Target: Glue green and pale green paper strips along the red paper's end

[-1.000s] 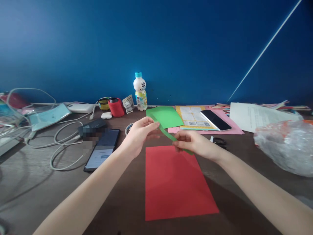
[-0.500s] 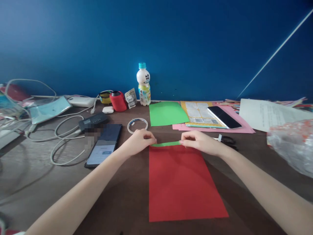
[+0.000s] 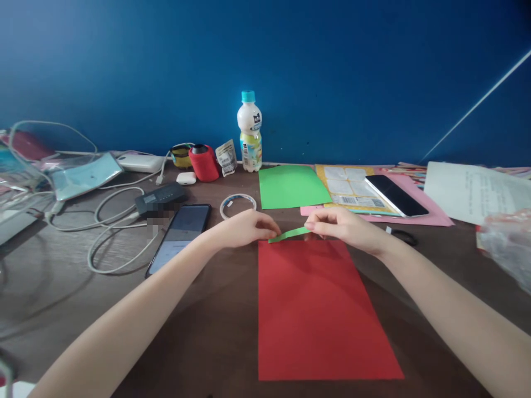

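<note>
The left hand point(image 3: 249, 226) sits at the far-left corner of the red paper sheet point(image 3: 319, 315), thumb and forefinger tips at the left end of the narrow green paper strip point(image 3: 290, 234). Whether these tips clamp the strip or only rest against it cannot be told from this angle. The strip's left end lies at the sheet's far edge; its right end is tilted higher. The right hand point(image 3: 340, 225), above the far-right part of the same edge, has thumb and finger closed on the right end.

Handling, as judged: pinch each end lightly and near its tip, so that the strip does not crease. Lower the right end until both ends are level. Apply only enough tension to remove the bow; thin paper is likely to twist or tear if pulled. Press no force into the red sheet, which probably slides easily.

Containers, left to right. Well left of the red sheet: a flat light-blue packet point(image 3: 86, 176) with a glossy surface. Beyond the sheet and to its left: a closed white earbud case point(image 3: 186, 178); a red sleeve point(image 3: 204, 166) with a dark round-topped object standing in it; a capped drink bottle point(image 3: 251, 141), upright, its lower body wrapped by a label. Right of the sheet: a crumpled clear plastic bag point(image 3: 508, 237), cut off by the view's edge.
</note>
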Motion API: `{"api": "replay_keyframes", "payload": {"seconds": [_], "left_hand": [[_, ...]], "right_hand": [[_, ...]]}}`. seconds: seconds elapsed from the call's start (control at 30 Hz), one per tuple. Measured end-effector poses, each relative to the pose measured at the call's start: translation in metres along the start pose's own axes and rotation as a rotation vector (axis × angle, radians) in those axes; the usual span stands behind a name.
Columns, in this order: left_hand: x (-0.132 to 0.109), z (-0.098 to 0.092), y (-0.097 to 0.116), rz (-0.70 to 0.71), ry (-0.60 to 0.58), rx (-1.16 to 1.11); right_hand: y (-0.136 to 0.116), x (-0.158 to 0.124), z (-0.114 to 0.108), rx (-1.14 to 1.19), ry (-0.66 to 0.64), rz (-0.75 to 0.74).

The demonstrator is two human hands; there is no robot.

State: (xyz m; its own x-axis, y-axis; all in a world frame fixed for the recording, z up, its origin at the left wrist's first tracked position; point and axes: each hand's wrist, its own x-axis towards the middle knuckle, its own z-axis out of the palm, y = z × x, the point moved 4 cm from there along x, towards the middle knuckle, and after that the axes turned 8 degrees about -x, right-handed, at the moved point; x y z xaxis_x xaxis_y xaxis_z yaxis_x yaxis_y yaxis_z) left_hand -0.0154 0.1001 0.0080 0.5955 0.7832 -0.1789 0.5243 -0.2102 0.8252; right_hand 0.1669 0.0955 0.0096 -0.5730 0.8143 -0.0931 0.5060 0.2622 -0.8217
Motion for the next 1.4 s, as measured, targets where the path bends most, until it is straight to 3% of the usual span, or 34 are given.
{"api": "replay_keyframes", "payload": {"seconds": [0.33,0.5,0.93,1.4], "left_hand": [[0.011,0.001,-0.005,-0.012,-0.120,0.097],[0.015,0.000,-0.007,-0.009,-0.104,0.231],[0.010,-0.003,0.000,-0.080,-0.221,0.350],[0.014,-0.003,-0.006,0.003,-0.182,0.385]], "right_hand": [[0.008,0.001,0.003,-0.004,-0.012,0.054],[0.016,0.002,0.008,-0.044,-0.045,0.145],[0.025,0.000,0.013,-0.217,-0.049,0.220],[0.026,0.001,0.014,-0.272,-0.079,0.222]]}}
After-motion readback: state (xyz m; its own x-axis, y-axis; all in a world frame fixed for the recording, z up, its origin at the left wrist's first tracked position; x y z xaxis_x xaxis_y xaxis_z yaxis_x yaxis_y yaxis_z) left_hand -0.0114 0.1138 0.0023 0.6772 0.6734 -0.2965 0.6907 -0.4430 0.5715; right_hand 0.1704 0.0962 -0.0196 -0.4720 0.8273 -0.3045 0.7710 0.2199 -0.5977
